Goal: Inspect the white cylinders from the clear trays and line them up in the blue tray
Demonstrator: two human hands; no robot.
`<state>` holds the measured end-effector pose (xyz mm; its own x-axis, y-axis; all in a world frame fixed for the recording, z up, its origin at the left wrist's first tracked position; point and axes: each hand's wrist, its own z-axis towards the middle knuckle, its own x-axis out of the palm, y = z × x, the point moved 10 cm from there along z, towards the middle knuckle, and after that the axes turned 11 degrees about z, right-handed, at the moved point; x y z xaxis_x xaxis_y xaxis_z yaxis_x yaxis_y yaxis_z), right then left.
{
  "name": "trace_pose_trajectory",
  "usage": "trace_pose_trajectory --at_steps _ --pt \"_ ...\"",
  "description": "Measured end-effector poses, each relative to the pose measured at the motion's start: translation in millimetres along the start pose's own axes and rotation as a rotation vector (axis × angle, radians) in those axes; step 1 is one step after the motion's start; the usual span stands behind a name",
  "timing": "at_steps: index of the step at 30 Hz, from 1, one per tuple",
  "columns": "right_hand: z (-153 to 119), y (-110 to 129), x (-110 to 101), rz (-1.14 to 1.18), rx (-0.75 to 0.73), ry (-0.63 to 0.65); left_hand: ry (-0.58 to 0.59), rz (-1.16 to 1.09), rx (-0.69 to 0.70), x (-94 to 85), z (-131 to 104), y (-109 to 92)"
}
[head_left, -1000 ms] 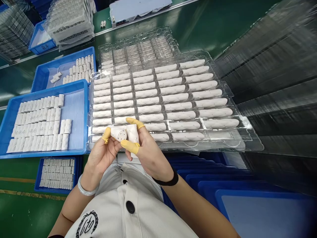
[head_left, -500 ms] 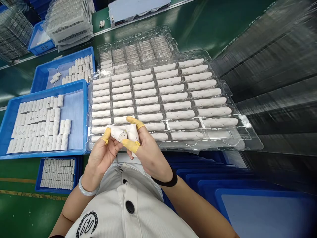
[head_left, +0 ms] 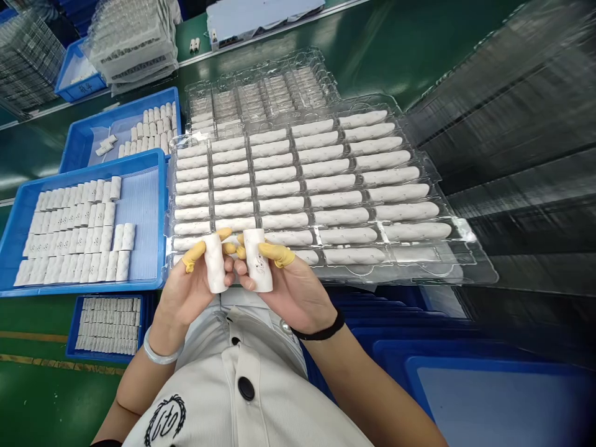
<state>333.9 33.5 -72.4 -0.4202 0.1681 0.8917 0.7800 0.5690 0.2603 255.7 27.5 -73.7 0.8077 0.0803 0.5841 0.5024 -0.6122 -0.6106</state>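
Note:
My left hand (head_left: 193, 282) grips a white wavy-sided cylinder (head_left: 215, 264) between thumb and fingers, holding it nearly upright. Beside it, my right hand (head_left: 291, 279) holds a second white cylinder (head_left: 257, 261) that bears dark printed marks and leans slightly. The two pieces are a little apart, in front of my waist. Yellow finger cots cover some fingertips of both hands. Just beyond my hands lies a clear plastic tray (head_left: 351, 214) whose slots hold rows of long white pieces; my hands hide part of its near edge.
At left, a blue bin (head_left: 161, 217) holds rows of similar cylinders, with another blue bin (head_left: 74, 149) behind it. A smaller blue bin (head_left: 72, 347) sits lower down. More clear trays (head_left: 135, 37) are stacked at the back. Blue trays (head_left: 410, 372) lie at lower right.
Both cylinders have been turned from tilted, end-showing positions to nearly upright, with their sides facing me. Printed marks now show on the right one. My right hand has turned and shifted slightly right.

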Motion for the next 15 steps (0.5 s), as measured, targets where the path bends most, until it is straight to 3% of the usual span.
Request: trace_pose_trajectory --at_steps 5,11,15 --pt "-2.6 0.3 4.0 -0.077 -0.022 0.056 0.069 0.000 0.004 6.1 2.2 4.3" --pt "-4.8 0.1 3.1 -0.056 0.007 -0.002 -0.040 0.017 0.002 -5.0 6.4 6.8" --pt "-4.5 0.3 -1.1 -0.023 0.005 -0.050 -0.037 0.064 0.046 -1.3 5.1 1.4"
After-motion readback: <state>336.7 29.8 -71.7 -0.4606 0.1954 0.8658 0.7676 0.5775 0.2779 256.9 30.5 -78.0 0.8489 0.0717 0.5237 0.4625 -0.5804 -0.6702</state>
